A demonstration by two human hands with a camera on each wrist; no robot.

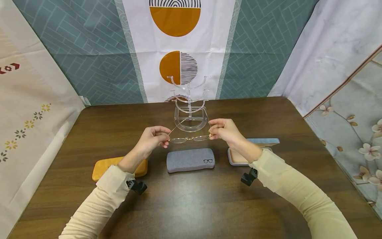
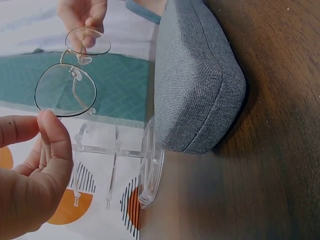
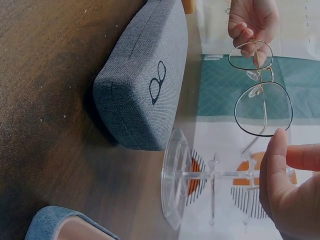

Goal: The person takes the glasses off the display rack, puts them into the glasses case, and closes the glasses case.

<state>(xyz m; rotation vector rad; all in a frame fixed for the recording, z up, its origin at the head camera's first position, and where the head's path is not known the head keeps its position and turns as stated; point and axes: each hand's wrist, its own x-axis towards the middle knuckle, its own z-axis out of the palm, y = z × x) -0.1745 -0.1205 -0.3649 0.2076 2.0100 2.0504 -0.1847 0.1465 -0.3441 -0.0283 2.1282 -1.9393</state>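
Observation:
A pair of thin gold-rimmed eyeglasses (image 1: 200, 138) is held level above the table, lenses towards me and temples unfolded, pointing away. My left hand (image 1: 153, 137) pinches the left end of the frame between thumb and fingers. At the other end, my right hand (image 1: 224, 130) pinches the frame near its hinge. Just below and nearer to me lies a closed grey eyeglass case (image 1: 190, 160) with a small glasses print. Behind the eyeglasses stands a clear tiered display stand (image 1: 189, 103), its curved arms bare. Both wrist views show the lenses apart from the grey case.
A yellow eyeglass case (image 1: 105, 167) lies partly beneath my left forearm. Under my right forearm sits an open blue case (image 1: 264, 141) with a pale lining. The wooden table (image 1: 185, 205) ends at a patterned curtain (image 1: 256, 43) behind the stand.

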